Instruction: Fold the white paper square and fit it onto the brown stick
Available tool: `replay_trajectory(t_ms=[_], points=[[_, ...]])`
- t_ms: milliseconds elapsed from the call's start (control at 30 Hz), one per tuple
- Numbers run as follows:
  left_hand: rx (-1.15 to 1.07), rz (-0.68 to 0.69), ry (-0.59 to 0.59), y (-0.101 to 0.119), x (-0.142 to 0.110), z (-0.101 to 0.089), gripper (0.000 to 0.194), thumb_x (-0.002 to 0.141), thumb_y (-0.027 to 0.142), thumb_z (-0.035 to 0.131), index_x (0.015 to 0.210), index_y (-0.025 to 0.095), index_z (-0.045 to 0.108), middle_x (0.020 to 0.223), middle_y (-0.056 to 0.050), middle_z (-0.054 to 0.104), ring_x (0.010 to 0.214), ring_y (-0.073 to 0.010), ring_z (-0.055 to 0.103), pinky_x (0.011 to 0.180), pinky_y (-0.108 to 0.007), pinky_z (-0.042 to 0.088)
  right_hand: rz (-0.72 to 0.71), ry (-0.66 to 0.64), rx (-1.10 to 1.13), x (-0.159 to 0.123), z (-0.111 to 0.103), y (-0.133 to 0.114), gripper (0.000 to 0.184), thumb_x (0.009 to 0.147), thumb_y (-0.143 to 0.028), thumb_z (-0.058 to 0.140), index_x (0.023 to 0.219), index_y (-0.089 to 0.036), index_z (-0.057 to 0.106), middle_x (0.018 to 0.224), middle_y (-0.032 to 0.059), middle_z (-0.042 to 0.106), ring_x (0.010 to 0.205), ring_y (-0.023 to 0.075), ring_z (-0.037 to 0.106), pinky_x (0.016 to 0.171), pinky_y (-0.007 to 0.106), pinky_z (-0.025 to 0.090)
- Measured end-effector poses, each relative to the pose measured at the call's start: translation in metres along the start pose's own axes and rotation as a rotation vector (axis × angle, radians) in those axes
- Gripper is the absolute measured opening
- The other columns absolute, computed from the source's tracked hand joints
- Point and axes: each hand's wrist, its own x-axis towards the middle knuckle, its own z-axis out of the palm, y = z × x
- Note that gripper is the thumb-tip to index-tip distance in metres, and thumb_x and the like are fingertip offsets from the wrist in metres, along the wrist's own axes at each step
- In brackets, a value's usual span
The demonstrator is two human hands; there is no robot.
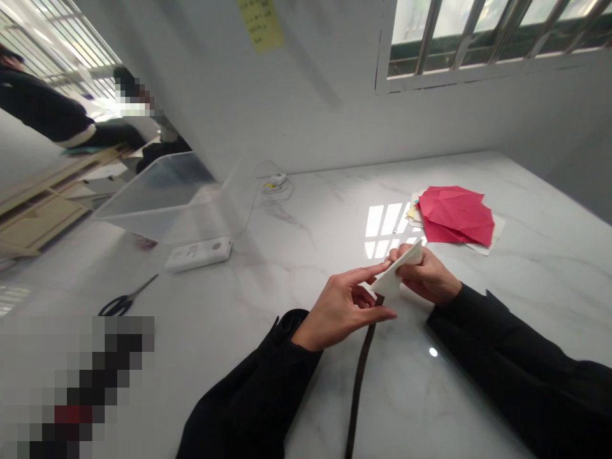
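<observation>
A folded white paper triangle (394, 274) is held up above the marble table (535, 191). My right hand (425, 275) is shut on its right end, with fingers curled over the top edge. My left hand (340, 307) sits just to the left with its fingers apart, the index fingertip at the paper's upper edge and the thumb below its lower corner. A dark brown strap (361, 382) runs down the table under my hands. Its upper end is hidden behind the paper and my left hand.
Behind my hands, a folded red paper (454, 213) lies on white sheets (492, 233). To the left are a white power bank (198, 254), black-handled scissors (125, 301), a clear plastic box (176, 197) and a small white cabled device (276, 183). Two people (45, 105) are at the far left.
</observation>
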Motion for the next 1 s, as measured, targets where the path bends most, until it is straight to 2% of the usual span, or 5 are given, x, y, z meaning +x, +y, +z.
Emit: replay_trajectory(t_ms=[100, 300, 467, 767, 1000], points=[[-0.011, -0.02, 0.011, 0.0006, 0.0003, -0.0012, 0.073, 0.072, 0.035, 0.095, 0.141, 0.027, 0.071, 0.118, -0.009, 0.07, 0.069, -0.0088, 0.055, 0.065, -0.027, 0.051, 0.009, -0.015, 0.018, -0.0004, 0.0016, -0.0009, 0.036, 0.065, -0.036, 0.099, 0.074, -0.022, 0.068, 0.079, 0.0026, 0.068, 0.072, 0.019, 0.063, 0.068, 0.033, 0.053], [-0.039, -0.025, -0.003, 0.0055, -0.0018, -0.0004, 0.077, 0.074, 0.033, 0.094, 0.146, 0.029, 0.067, 0.097, -0.003, 0.064, 0.069, -0.0096, 0.056, 0.062, -0.025, 0.047, -0.093, -0.081, 0.06, 0.0026, 0.0002, -0.0009, 0.034, 0.067, -0.035, 0.099, 0.068, -0.022, 0.067, 0.08, 0.0016, 0.067, 0.072, 0.0183, 0.066, 0.069, 0.035, 0.057], [-0.035, -0.021, -0.012, 0.0076, -0.003, 0.0003, 0.076, 0.075, 0.033, 0.093, 0.146, 0.029, 0.067, 0.09, 0.0, 0.062, 0.068, -0.009, 0.056, 0.061, -0.024, 0.046, -0.117, -0.085, 0.046, 0.0031, -0.0039, 0.0006, 0.034, 0.066, -0.036, 0.1, 0.067, -0.023, 0.069, 0.081, 0.0019, 0.067, 0.073, 0.0186, 0.067, 0.069, 0.036, 0.058], [-0.009, -0.009, -0.023, 0.0077, -0.0024, -0.0004, 0.081, 0.074, 0.035, 0.094, 0.149, 0.028, 0.064, 0.092, -0.001, 0.062, 0.069, -0.0094, 0.056, 0.062, -0.024, 0.047, -0.21, -0.128, 0.083, 0.0037, -0.0034, 0.0002, 0.029, 0.068, -0.031, 0.099, 0.069, -0.023, 0.072, 0.077, 0.0, 0.066, 0.083, 0.0184, 0.069, 0.075, 0.033, 0.061], [0.009, -0.004, -0.024, 0.0088, -0.0031, -0.0002, 0.077, 0.077, 0.035, 0.092, 0.148, 0.028, 0.064, 0.09, 0.0, 0.063, 0.068, -0.0092, 0.055, 0.061, -0.024, 0.046, -0.211, -0.161, 0.093, 0.0034, -0.0023, -0.0004, 0.02, 0.073, -0.025, 0.096, 0.073, -0.023, 0.076, 0.08, -0.0001, 0.07, 0.082, 0.0167, 0.071, 0.075, 0.031, 0.061]])
